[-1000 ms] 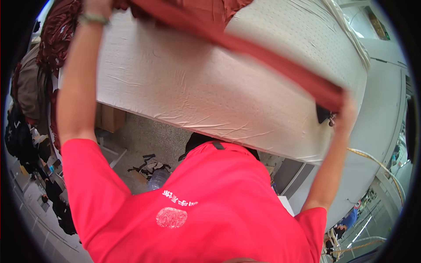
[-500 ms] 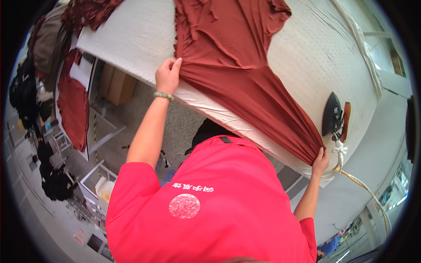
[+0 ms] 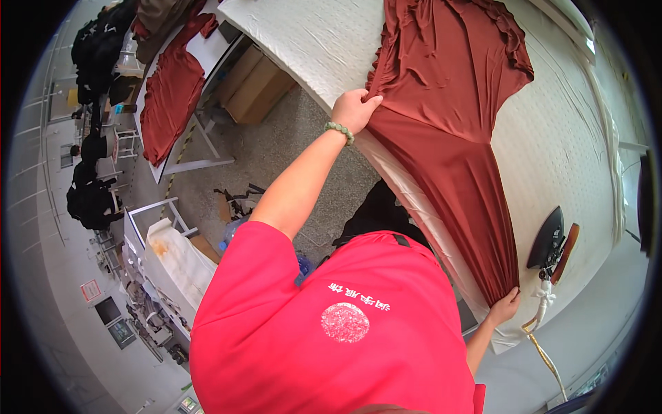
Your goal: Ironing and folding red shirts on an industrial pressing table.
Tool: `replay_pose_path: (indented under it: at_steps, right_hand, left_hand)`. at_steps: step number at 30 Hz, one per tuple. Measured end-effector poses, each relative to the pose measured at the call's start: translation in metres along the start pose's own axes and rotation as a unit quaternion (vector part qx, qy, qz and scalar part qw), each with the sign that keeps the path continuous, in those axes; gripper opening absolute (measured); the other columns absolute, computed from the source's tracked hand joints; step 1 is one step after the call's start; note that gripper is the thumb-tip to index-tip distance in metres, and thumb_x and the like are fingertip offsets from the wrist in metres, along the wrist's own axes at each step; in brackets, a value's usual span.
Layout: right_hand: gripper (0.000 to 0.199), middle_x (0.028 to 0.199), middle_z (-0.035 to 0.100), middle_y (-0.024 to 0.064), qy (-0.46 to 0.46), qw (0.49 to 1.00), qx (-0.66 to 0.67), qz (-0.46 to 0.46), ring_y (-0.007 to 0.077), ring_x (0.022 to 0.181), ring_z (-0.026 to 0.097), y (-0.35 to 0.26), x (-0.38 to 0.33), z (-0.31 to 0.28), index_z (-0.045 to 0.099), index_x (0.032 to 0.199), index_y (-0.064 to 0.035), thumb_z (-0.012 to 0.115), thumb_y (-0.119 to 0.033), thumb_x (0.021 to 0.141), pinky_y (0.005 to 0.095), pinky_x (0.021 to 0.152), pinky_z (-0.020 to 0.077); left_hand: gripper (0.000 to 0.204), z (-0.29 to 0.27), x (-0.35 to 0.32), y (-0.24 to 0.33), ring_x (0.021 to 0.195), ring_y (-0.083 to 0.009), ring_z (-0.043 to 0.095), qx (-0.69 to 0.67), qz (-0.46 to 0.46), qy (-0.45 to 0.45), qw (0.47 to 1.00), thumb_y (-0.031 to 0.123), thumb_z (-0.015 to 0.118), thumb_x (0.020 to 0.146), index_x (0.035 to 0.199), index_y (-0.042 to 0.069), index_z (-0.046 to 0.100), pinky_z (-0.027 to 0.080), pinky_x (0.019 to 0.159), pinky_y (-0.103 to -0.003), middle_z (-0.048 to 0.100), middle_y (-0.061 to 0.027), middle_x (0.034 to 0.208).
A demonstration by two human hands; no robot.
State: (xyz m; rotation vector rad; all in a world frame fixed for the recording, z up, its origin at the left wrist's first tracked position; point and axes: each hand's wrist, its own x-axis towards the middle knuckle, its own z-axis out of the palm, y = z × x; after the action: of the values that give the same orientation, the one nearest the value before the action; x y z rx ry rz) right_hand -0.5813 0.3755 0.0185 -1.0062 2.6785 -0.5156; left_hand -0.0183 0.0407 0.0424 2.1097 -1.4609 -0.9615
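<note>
A rust-red dress [image 3: 441, 124] lies over the padded, cloth-covered ironing table [image 3: 303, 41], one side gathered in small ruffles. My left hand [image 3: 355, 110] is closed on the dress's near edge at the waist seam, thumb on top. At the other end, near the table's corner, my right hand [image 3: 505, 307] grips the bunched hem. Between my hands the skirt is drawn out in long folds along the table edge. A dark iron [image 3: 548, 238] with a brown handle rests on the table, just beyond my right hand.
A wrapped cord [image 3: 548, 359] runs from the iron over the table's edge. Another red garment [image 3: 172, 96] lies on a white side table at the left. Cardboard boxes [image 3: 256, 83] stand underneath. A white-framed cart [image 3: 176, 255] holding pale cloth is at my left.
The view has turned, so the table and dress appear farther right and the side table shows more. Both hands keep their hold on the dress, the skirt still stretched between them.
</note>
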Motion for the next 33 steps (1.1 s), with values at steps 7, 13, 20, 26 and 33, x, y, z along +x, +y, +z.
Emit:
replay_pose_path:
  at_steps: [7, 13, 20, 26, 33]
  right_hand:
    - [0.043, 0.114, 0.068, 0.0206, -0.069, 0.977, -0.2, -0.04, 0.0375, 0.102, 0.065, -0.059, -0.012, -0.021, 0.061, 0.123, -0.0007, 0.057, -0.036, 0.1, 0.0452, 0.089, 0.0497]
    - [0.046, 0.127, 0.062, 0.0181, 0.143, 0.934, -0.148, -0.292, 0.0349, 0.12, 0.058, -0.17, 0.06, -0.042, 0.056, 0.133, -0.0006, 0.068, -0.019, 0.092, 0.0416, 0.101, 0.0458]
    - [0.034, 0.127, 0.064, 0.0143, -0.133, 0.85, 0.08, -0.503, 0.031, 0.118, 0.061, -0.325, 0.023, 0.066, 0.062, 0.126, -0.0073, 0.063, -0.003, 0.092, 0.0396, 0.1, 0.0491]
    - [0.047, 0.138, 0.058, 0.0112, -0.078, 0.784, -0.05, -0.614, 0.0311, 0.128, 0.054, -0.455, 0.058, 0.187, 0.058, 0.134, -0.013, 0.069, -0.024, 0.09, 0.0433, 0.108, 0.0425]
    - [0.065, 0.152, 0.043, 0.0132, -0.151, 0.799, 0.055, -0.579, 0.0316, 0.143, 0.035, -0.499, 0.067, 0.226, 0.053, 0.141, -0.0138, 0.056, -0.056, 0.092, 0.0524, 0.117, 0.0259]
  left_hand:
    - [0.039, 0.003, 0.0, -0.026, 0.073, -0.0157, 0.065, -0.13, 0.052, 0.028, 0.99, 0.038, 0.071, 0.089, 0.096, 0.0, 0.073, 0.052, 0.066, -0.035, 0.071, -0.0089, 0.078]
    - [0.027, -0.004, -0.003, -0.022, 0.075, -0.0083, 0.063, -0.284, -0.066, -0.069, 0.954, 0.03, 0.07, 0.093, 0.098, 0.004, 0.073, 0.05, 0.06, -0.027, 0.07, 0.002, 0.085]
    - [0.022, 0.002, 0.002, -0.021, 0.074, -0.0052, 0.058, -0.34, -0.042, -0.086, 0.936, 0.025, 0.071, 0.094, 0.094, 0.003, 0.071, 0.047, 0.06, -0.025, 0.069, 0.0038, 0.084]
    - [0.023, -0.004, 0.007, -0.007, 0.07, -0.0031, 0.049, -0.232, -0.029, -0.098, 0.967, 0.023, 0.069, 0.096, 0.085, 0.003, 0.066, 0.043, 0.06, -0.024, 0.061, 0.0061, 0.076]
    - [0.029, -0.005, 0.014, -0.02, 0.068, -0.0023, 0.04, -0.255, -0.06, -0.105, 0.959, 0.024, 0.068, 0.097, 0.078, 0.004, 0.058, 0.038, 0.059, -0.023, 0.051, 0.0076, 0.071]
